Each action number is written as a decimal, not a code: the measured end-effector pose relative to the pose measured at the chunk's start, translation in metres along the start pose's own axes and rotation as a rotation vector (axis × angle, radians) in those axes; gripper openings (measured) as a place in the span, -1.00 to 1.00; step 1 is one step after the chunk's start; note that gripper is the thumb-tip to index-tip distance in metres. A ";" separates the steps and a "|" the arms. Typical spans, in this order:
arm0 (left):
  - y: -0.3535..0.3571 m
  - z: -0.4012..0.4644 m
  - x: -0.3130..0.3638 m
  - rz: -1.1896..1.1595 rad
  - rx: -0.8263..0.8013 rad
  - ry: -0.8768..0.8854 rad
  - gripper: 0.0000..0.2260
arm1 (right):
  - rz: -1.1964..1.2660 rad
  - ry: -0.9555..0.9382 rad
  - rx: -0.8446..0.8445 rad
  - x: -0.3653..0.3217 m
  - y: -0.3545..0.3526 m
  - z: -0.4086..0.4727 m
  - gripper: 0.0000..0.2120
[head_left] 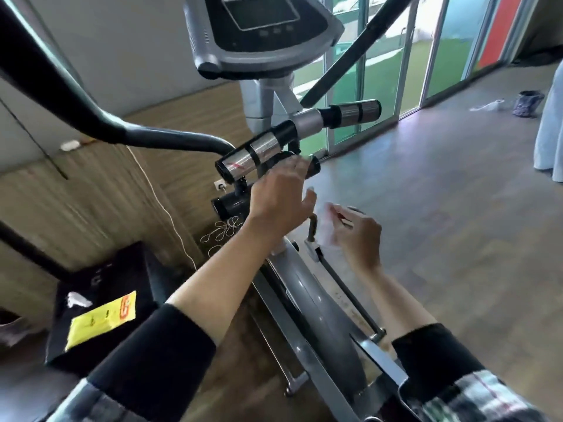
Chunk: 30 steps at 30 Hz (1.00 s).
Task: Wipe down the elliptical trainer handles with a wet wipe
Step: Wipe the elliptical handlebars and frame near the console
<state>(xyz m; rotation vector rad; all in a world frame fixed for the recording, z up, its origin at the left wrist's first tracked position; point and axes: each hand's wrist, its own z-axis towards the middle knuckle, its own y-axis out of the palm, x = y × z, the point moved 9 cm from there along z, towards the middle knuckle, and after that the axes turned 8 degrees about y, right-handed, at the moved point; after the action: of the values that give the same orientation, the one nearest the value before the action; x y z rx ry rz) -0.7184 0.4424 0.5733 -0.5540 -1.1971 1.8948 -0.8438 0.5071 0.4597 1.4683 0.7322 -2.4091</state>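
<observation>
Head view: a person stands at an elliptical trainer, both forearms reaching forward out of dark sleeves.
Black box: nearest, on the floor well left of the trainer's grey body, with a yellow packet lying on its top.
Right hand: right of the body's front end, fingers curled, pinching a blurred white wet wipe that hangs from its fingertips.
Left hand: just left of the wipe, fingers straight and spread, tips at the dark knob under the handlebar; contact cannot be told.
Handlebar: crosses above the left hand, with chrome sensor grips at both ends.
Console: above the handlebar, screen dark.
Glass doors: farthest, behind the console, grass showing through.
</observation>
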 end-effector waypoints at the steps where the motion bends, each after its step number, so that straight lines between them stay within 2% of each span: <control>1: -0.015 0.006 -0.001 0.034 0.051 0.018 -0.52 | 0.039 0.013 0.002 -0.007 0.000 0.006 -0.84; 4: -0.041 0.024 -0.019 0.089 0.109 -0.012 -0.55 | 0.186 0.070 0.011 -0.032 0.000 0.026 -0.80; 10: -0.045 0.044 -0.068 0.040 0.011 -0.103 -0.55 | 0.479 0.149 0.040 -0.075 0.016 0.051 -0.78; 17: -0.036 0.050 -0.089 -0.072 -0.020 -0.030 -0.63 | 0.660 0.221 0.066 -0.082 0.056 0.051 -0.85; 23: -0.027 0.052 -0.100 -0.261 -0.021 0.071 -0.66 | 0.667 0.200 0.159 -0.088 0.069 0.045 -0.83; 30: -0.022 0.053 -0.108 -0.398 0.033 0.059 -0.70 | 0.662 0.249 0.176 -0.088 0.072 0.039 -0.83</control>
<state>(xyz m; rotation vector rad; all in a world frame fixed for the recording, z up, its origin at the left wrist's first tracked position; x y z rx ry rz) -0.6846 0.3308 0.6107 -0.3221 -1.1398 1.5468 -0.8009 0.4193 0.5301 1.7491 0.0388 -1.8362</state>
